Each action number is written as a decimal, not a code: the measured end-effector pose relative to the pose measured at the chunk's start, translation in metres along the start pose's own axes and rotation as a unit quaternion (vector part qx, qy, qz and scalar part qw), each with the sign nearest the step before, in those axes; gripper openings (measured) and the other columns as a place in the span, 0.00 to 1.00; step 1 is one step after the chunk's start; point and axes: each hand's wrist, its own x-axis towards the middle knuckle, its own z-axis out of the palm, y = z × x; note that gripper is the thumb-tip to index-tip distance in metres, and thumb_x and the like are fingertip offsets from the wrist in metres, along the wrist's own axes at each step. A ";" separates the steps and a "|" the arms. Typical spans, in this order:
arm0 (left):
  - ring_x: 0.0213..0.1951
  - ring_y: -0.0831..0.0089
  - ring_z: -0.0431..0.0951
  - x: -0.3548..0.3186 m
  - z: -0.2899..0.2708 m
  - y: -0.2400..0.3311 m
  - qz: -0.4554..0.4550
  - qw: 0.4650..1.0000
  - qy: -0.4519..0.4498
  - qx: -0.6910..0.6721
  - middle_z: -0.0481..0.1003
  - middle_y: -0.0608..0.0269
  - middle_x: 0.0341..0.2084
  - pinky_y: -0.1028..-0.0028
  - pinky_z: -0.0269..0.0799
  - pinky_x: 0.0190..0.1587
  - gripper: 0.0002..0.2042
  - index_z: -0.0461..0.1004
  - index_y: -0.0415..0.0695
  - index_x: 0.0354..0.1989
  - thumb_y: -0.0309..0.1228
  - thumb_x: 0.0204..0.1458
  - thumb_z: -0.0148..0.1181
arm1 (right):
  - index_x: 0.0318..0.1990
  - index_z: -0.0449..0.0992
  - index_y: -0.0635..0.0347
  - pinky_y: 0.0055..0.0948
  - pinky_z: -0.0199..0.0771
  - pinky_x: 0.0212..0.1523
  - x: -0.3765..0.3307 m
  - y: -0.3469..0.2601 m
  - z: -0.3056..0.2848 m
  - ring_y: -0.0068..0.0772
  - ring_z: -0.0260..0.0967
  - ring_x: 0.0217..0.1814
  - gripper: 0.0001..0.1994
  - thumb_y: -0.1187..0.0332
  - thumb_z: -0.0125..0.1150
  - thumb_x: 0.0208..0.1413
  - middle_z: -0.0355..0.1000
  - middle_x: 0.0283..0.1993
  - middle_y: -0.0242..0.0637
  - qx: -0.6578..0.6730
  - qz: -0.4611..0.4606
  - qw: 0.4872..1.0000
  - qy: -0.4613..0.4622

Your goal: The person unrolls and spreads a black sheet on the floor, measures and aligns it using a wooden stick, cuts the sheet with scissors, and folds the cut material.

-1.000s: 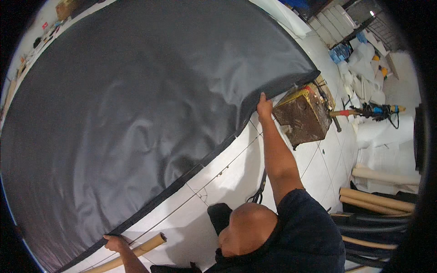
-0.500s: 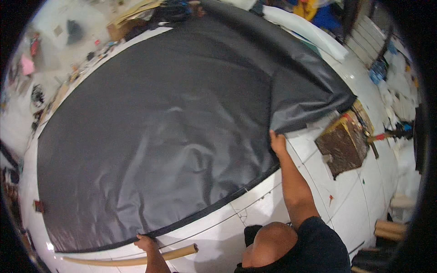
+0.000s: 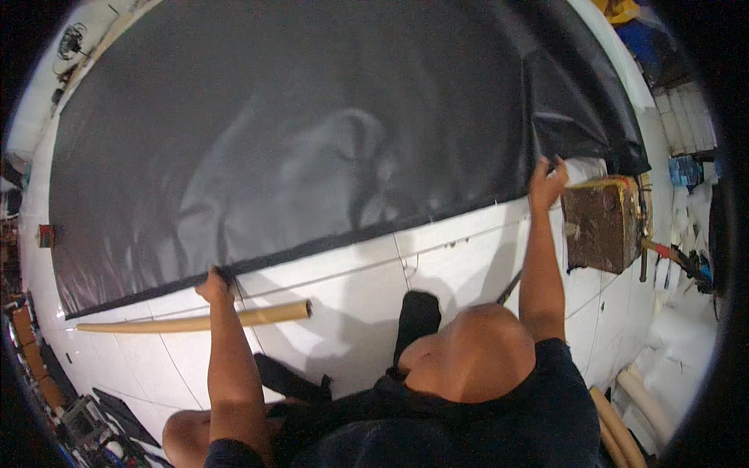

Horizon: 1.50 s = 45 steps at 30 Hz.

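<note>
A large black sheet (image 3: 312, 117) with a leathery sheen is spread over the white tiled floor, wrinkled near the middle. My left hand (image 3: 214, 287) is closed on its near edge, left of centre, fingertips partly hidden by the material. At the right, part of the sheet is folded back on itself (image 3: 573, 117). By the lower end of this fold is my right hand (image 3: 548, 186), thumb and fingers apart, fingertips at the sheet's edge. Just right of that hand stands a worn brown block (image 3: 602, 226).
A long tan tube (image 3: 257, 315) lies on the floor below the near edge. A hammer-like tool (image 3: 663, 251) rests by the block. More tan tubes (image 3: 616, 429) lie at lower right. A small box (image 3: 47, 235) sits at the sheet's left edge. My knees and feet are close to the sheet.
The view has shifted, so the sheet sits higher and more of my legs shows. The right hand's fingers have parted at the fold; the left stays on the near edge.
</note>
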 end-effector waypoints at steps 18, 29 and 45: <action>0.69 0.44 0.42 -0.105 0.038 0.012 0.349 0.740 -0.072 0.570 0.44 0.40 0.68 0.43 0.35 0.67 0.36 0.47 0.42 0.69 0.56 0.61 0.38 | 0.66 0.59 0.41 0.55 0.43 0.68 -0.085 -0.079 0.011 0.50 0.44 0.73 0.35 0.36 0.50 0.55 0.52 0.69 0.45 -0.177 -0.164 0.912 -0.332; 0.69 0.41 0.40 -0.174 0.067 0.036 0.425 0.718 -0.220 0.505 0.42 0.40 0.69 0.44 0.29 0.67 0.37 0.50 0.46 0.69 0.53 0.56 0.50 | 0.63 0.61 0.53 0.55 0.55 0.63 0.002 -0.173 0.080 0.51 0.51 0.69 0.30 0.49 0.55 0.57 0.55 0.67 0.48 -0.077 -0.173 0.940 -0.285; 0.70 0.39 0.36 -0.182 0.108 0.044 0.381 0.724 -0.212 0.535 0.39 0.38 0.69 0.42 0.28 0.67 0.38 0.49 0.43 0.69 0.52 0.55 0.51 | 0.70 0.51 0.38 0.65 0.29 0.68 0.021 -0.253 0.231 0.52 0.32 0.77 0.39 0.31 0.40 0.55 0.40 0.75 0.43 -0.181 -0.130 0.913 -0.343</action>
